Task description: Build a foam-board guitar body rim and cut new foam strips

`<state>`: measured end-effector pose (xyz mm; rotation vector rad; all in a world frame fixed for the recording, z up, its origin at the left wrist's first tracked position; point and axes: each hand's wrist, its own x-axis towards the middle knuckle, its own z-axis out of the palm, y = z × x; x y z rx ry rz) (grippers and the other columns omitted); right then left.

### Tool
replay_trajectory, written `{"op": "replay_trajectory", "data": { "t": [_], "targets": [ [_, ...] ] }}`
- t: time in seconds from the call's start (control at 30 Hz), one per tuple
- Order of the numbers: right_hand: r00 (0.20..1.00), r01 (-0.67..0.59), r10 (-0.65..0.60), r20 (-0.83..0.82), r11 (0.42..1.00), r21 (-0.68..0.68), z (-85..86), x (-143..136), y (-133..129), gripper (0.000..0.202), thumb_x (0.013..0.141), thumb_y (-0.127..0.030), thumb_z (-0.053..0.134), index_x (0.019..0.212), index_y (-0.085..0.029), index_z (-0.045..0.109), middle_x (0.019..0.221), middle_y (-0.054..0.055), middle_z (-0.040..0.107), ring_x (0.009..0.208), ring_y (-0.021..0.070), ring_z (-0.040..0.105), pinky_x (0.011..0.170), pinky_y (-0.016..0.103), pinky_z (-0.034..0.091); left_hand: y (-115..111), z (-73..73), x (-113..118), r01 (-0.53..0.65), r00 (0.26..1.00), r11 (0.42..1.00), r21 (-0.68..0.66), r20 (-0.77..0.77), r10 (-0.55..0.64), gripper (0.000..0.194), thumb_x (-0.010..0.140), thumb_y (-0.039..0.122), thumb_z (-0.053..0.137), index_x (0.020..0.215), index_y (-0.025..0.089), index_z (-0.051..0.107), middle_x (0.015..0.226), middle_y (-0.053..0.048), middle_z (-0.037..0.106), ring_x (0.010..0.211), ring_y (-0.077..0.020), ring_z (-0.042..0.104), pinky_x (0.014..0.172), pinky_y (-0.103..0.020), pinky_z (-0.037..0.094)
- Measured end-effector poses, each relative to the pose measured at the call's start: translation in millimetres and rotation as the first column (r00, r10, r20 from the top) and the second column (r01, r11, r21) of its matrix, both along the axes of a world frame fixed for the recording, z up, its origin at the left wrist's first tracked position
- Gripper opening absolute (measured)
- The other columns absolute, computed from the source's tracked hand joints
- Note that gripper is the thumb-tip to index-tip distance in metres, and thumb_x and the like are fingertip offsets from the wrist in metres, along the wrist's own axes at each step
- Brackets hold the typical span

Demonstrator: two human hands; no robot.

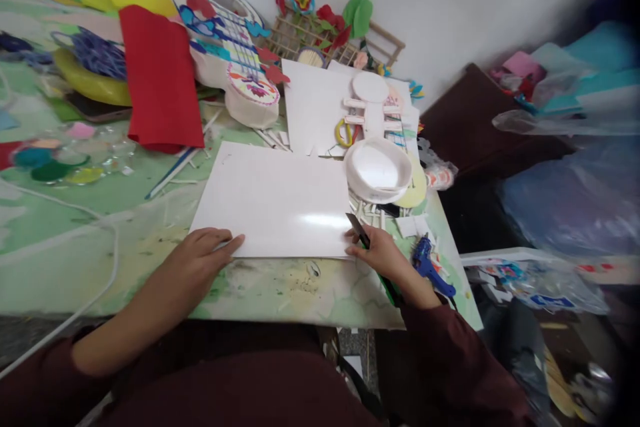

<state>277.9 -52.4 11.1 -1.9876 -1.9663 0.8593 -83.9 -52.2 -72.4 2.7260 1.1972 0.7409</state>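
Observation:
A blank white board lies flat at the table's front edge, its right part shiny with reflected light. My left hand grips its near left corner, fingers on top and thumb along the edge. A thin pale sliver shows between thumb and fingers; I cannot tell what it is. At the near right corner, my right hand is closed around a utility knife with a green and black handle. Its blade is out, pointing up and left over the board. The fingertips of this hand also touch the board's edge.
A white cardboard guitar shape stands behind the board on the right, near yellow-handled scissors. The blue glue gun lies by my right wrist. Farther back are a decorated paper guitar, red felt and a white cable.

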Motion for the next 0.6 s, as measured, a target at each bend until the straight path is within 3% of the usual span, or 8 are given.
{"op": "replay_trajectory", "data": {
  "t": [0.13, 0.4, 0.6],
  "targets": [
    [0.999, 0.033, -0.034, -0.029, 0.999, -0.019, -9.6, 2, -6, 0.016, 0.067, -0.021, 0.066, 0.082, -0.016, 0.065, 0.082, 0.004, 0.067, 0.078, 0.0185, 0.060, 0.073, 0.031, 0.044, -2, 2.9, 1, -0.004, 1.000, 1.000, -0.016, 0.000, 0.004, 0.040, 0.090, 0.014, 0.033, 0.123, 0.019, 0.054, 0.109, -0.013, 0.062, 0.102, -0.0271, 0.057, 0.088, -0.047, 0.048],
    [0.999, 0.043, -0.043, 0.000, 0.999, 0.031, -9.4, 1, -3, 0.017, 0.066, -0.019, 0.066, 0.083, -0.016, 0.064, 0.083, 0.004, 0.067, 0.079, 0.0188, 0.059, 0.072, 0.030, 0.042, -6, 8.9, 6, -0.026, 0.998, 0.999, 0.020, -0.057, 0.027, 0.042, 0.087, 0.008, 0.032, 0.122, 0.015, 0.054, 0.108, -0.015, 0.060, 0.103, -0.0279, 0.055, 0.089, -0.046, 0.047],
    [0.999, 0.031, -0.031, -0.016, 0.999, -0.010, -12.3, 3, 2, 0.017, 0.067, -0.020, 0.065, 0.083, -0.015, 0.065, 0.084, 0.006, 0.067, 0.080, 0.0199, 0.060, 0.074, 0.031, 0.043, -11, 10.4, 8, -0.084, 0.990, 0.995, 0.047, -0.112, 0.089, 0.043, 0.086, 0.008, 0.030, 0.122, 0.013, 0.053, 0.110, -0.016, 0.059, 0.106, -0.0284, 0.054, 0.091, -0.047, 0.045]
  ]
}}
